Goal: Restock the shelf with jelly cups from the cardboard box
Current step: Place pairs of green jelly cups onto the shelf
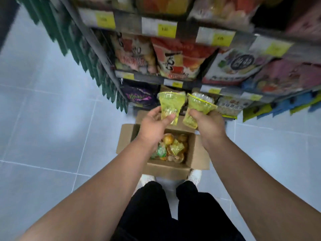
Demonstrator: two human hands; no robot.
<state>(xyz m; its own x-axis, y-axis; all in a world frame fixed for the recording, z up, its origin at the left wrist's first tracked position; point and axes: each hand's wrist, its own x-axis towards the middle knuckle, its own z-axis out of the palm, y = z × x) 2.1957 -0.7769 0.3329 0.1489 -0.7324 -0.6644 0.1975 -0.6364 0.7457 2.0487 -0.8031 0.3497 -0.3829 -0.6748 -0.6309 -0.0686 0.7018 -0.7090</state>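
1. Head view, nearest: black trousers (156, 214), just this side of the box (198, 153).
2. Inside the box: loose jelly cups (173, 148), orange, green and yellow.
3. Above the box's far edge: left hand (152, 126) gripping the left cup (171, 105) at its narrow base; right hand (208, 126) wrapped round the right cup (198, 108), tilted; both green.
4. Beyond the box: shelf (189, 84), stocked with snack bags (175, 58).
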